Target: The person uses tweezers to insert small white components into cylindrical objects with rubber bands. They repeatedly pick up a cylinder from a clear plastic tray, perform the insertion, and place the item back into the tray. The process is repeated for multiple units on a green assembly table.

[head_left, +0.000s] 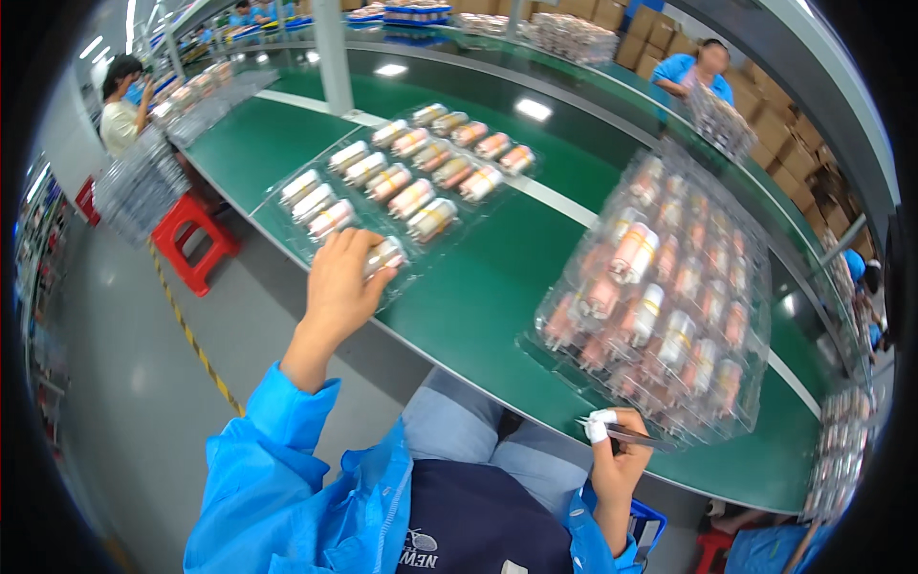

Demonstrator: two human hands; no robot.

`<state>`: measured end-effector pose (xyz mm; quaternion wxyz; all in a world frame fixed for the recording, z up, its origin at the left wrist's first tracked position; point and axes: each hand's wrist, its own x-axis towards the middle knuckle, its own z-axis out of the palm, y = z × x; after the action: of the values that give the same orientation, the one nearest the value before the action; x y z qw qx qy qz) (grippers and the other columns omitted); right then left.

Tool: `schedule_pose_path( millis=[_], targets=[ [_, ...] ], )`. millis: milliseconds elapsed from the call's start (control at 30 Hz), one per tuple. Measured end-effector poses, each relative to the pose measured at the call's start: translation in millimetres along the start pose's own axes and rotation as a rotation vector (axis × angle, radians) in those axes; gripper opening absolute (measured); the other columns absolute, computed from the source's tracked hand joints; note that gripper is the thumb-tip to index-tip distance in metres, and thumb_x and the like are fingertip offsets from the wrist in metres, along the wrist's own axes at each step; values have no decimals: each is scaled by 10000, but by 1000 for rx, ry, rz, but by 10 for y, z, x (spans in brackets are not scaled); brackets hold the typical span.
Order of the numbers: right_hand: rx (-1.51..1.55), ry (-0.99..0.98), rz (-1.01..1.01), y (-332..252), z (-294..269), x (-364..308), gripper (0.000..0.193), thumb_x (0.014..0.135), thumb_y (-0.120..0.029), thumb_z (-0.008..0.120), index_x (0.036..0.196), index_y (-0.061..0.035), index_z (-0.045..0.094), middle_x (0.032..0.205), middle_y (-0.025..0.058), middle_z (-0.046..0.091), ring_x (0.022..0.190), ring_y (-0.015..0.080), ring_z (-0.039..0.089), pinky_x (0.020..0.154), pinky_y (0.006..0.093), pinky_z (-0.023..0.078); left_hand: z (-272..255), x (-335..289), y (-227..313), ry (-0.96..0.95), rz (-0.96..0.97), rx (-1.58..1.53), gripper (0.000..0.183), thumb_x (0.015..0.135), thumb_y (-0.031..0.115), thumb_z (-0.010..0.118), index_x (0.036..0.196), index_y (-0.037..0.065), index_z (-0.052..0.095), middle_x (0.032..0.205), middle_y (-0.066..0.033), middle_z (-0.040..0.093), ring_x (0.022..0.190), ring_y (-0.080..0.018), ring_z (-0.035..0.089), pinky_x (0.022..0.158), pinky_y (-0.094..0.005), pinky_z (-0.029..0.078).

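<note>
My left hand (346,282) reaches to the near corner of a clear plastic tray (427,260) on the green table. Its fingers close around a small white-and-pink cylinder (385,254) with a yellowish band; the hand partly covers it. Similar cylinders (412,198) lie in rows in the tray's pockets. At the table's front edge, my right hand (620,457) grips dark metal tweezers (639,437), and white tape wraps one fingertip. Just beyond that hand rises a stack of clear trays (660,297) filled with pink and white cylinders, somewhat blurred.
The green table (459,325) runs left to right, with a grey post (332,57) at its far side. A red stool (194,244) stands on the floor at left. One person (124,105) sits far left; another (696,77) holds trays across the line. Cardboard boxes (660,33) are piled behind.
</note>
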<state>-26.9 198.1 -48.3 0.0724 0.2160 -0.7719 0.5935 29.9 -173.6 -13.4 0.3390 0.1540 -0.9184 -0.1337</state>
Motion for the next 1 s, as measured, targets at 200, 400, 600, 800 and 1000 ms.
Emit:
schedule_pose_path(
  millis=[200,400,600,800,1000],
  targets=[
    [-105,-17,-60,-160,38,26,111,765,-25,702,851,-2,635,870,94,578,671,108,547,556,207,426,-52,-63,306,127,-93,-471,354,752,25,713,1080,30,579,971,-71,636,840,-187,619,726,-320,467],
    [-121,29,-37,-106,30,-22,99,778,-24,693,853,-2,633,816,76,590,662,108,556,558,215,438,129,-465,1056,-208,-155,-1386,526,756,26,746,1230,-55,534,1129,-117,551,1005,-180,557,833,-289,465],
    [-219,25,-38,-279,33,-34,127,786,-27,700,893,12,644,824,92,594,691,123,587,581,211,457,249,-629,1316,-307,-32,-1335,489,724,-2,747,1189,-4,597,1144,-118,565,1072,-219,547,929,-319,412],
    [347,141,13,-392,-1,-50,175,806,0,676,972,19,627,926,137,623,788,186,632,682,274,523,261,-695,1350,-417,54,-1301,464,766,-2,716,1196,-58,553,1184,-171,525,1085,-238,543,923,-349,438],
    [477,3,-141,-704,98,114,184,781,-23,706,946,34,651,923,178,669,815,224,663,691,300,541,235,-792,1445,-440,14,-1354,458,768,-35,688,1209,-22,566,1157,-150,506,1056,-226,559,841,-304,490]
  ],
)
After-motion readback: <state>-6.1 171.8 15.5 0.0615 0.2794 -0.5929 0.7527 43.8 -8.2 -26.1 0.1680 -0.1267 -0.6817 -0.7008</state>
